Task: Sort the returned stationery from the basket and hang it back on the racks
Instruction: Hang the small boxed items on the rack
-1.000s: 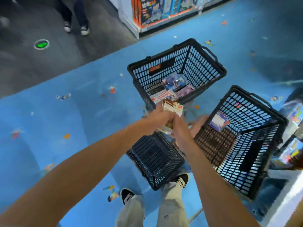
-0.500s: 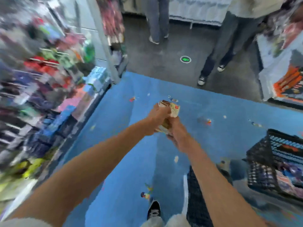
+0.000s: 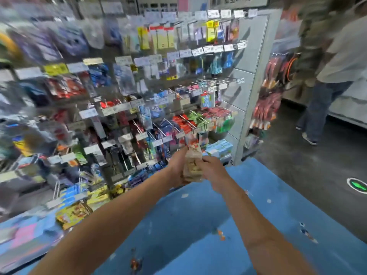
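In the head view, both hands were raised together before the rack (image 3: 241,108). The left hand (image 3: 176,167) gripped a small stack of brown packs (image 3: 191,165) from the side. The right hand (image 3: 212,169) pinched its near edge, probably to separate one pack. The packs stood upright near the lower hooks (image 3: 190,120), I think to bring their tops toward a hook. No basket was visible.
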Demonstrator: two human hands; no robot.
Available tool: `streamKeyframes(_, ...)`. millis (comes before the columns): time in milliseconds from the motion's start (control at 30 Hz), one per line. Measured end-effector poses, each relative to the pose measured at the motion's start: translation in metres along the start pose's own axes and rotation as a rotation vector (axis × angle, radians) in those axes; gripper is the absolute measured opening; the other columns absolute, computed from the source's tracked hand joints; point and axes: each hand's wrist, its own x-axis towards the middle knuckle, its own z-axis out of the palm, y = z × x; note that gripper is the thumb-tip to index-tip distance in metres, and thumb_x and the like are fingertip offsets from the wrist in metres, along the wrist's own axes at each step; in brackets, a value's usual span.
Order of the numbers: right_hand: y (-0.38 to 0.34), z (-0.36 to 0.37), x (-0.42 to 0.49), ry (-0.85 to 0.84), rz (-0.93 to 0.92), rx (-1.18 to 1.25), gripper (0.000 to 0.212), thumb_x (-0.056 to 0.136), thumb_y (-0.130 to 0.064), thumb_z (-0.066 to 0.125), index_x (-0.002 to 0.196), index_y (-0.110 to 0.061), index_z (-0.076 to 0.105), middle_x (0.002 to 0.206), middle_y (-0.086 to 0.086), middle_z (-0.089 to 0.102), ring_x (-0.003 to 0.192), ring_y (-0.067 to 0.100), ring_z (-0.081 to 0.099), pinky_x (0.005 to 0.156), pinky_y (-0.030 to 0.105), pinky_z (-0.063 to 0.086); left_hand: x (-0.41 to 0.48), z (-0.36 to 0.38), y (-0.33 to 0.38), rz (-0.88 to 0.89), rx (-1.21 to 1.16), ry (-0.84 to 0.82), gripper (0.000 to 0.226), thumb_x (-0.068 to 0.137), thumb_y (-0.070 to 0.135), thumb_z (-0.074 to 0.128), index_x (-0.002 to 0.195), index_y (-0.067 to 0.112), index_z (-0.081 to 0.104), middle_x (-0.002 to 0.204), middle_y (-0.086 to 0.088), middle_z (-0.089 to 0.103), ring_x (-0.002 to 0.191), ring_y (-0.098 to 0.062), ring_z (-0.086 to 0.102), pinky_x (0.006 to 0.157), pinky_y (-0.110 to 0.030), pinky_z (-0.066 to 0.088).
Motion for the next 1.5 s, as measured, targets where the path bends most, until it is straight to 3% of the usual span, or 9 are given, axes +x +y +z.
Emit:
streamKeyframes(133,-0.038,-0.006,0.053,-0.071,-0.063,-0.021,0.016,0.09,-0.018,0.066,0.096,-0.005,0.073,0.083,0.014,0.068,0.074,0.024,0.061,0.065,0.035,0.046,-0.005,0.001,0.045,0.095,-0.18,0.16,0.065,0.097,0.063,0.043,0.126,0.011,0.068,0.11,-0.016,0.076,0.088,-0.033,0.077,0.076,-0.053,0.062)
streamKeyframes(200,-0.051,-0.003,0.076,-0.133,-0.079,-0.005,0.015,0.086,-0.019,0.07,0.092,-0.006,0.072,0.084,0.017,0.069,0.075,0.025,0.06,0.068,0.039,0.045,-0.005,0.0,0.06,0.159,-0.215,0.279,0.055,0.105,0.055,0.038,0.119,0.009,0.065,0.095,-0.015,0.076,0.064,-0.026,0.075,0.055,-0.043,0.061)
streamKeyframes(300,-0.054,0.011,0.11,-0.203,-0.048,0.006,0.036,0.074,-0.03,0.07,0.095,-0.001,0.066,0.089,0.02,0.067,0.079,0.026,0.06,0.071,0.04,0.046,0.005,-0.008,0.066,0.203,-0.245,0.432,0.043,0.107,0.046,0.042,0.122,0.008,0.058,0.1,-0.02,0.074,0.069,-0.032,0.075,0.061,-0.052,0.062)
streamKeyframes(633,-0.072,0.09,0.152,-0.453,0.118,0.162,0.033,0.092,-0.036,0.065,0.105,-0.008,0.054,0.095,0.011,0.065,0.082,0.025,0.065,0.077,0.039,0.055,0.045,-0.087,0.067,0.392,0.132,0.834,0.035,0.109,0.042,0.041,0.099,0.011,0.053,0.087,-0.014,0.06,0.08,-0.025,0.058,0.07,-0.039,0.048)
streamKeyframes(733,-0.076,0.121,0.175,-0.464,0.094,0.135,0.038,0.092,-0.042,0.07,0.117,-0.016,0.057,0.111,0.012,0.069,0.097,0.026,0.069,0.087,0.044,0.058,0.059,-0.117,0.078,0.321,0.18,0.833,0.048,0.109,0.047,0.037,0.117,0.003,0.056,0.113,-0.025,0.065,0.099,-0.036,0.064,0.079,-0.039,0.047)
streamKeyframes(900,-0.092,0.151,0.212,-0.381,0.079,0.177,0.018,0.103,-0.031,0.059,0.107,-0.015,0.065,0.102,0.012,0.074,0.086,0.026,0.07,0.071,0.037,0.056,0.092,-0.171,0.104,0.495,0.285,0.766,0.038,0.106,0.045,0.044,0.09,0.011,0.049,0.085,-0.011,0.058,0.079,-0.028,0.057,0.076,-0.055,0.055)
streamKeyframes(1033,-0.106,0.156,0.246,-0.26,0.056,0.286,0.013,0.102,-0.024,0.058,0.1,-0.013,0.064,0.094,0.014,0.072,0.082,0.031,0.069,0.074,0.047,0.058,0.114,-0.191,0.132,0.577,0.313,0.681,0.032,0.108,0.039,0.048,0.096,0.009,0.051,0.085,-0.003,0.055,0.077,-0.019,0.055,0.066,-0.035,0.05)
streamKeyframes(1167,-0.114,0.152,0.282,-0.183,-0.037,0.433,0.012,0.102,-0.019,0.057,0.103,-0.009,0.062,0.088,0.012,0.065,0.067,0.022,0.063,0.051,0.026,0.048,0.131,-0.207,0.147,0.586,0.381,0.577,0.033,0.106,0.04,0.052,0.132,0.021,0.046,0.105,0.006,0.058,0.09,-0.007,0.058,0.074,-0.018,0.053)
streamKeyframes(1500,-0.118,0.15,0.381,-0.239,0.062,0.405,0.014,0.102,-0.021,0.058,0.114,-0.023,0.066,0.102,0.011,0.072,0.091,0.031,0.069,0.077,0.048,0.058,0.206,-0.234,0.183,0.492,0.439,0.462,0.065,0.093,0.07,0.047,0.135,0.021,0.051,0.118,-0.002,0.063,0.097,-0.01,0.059,0.082,-0.031,0.05)
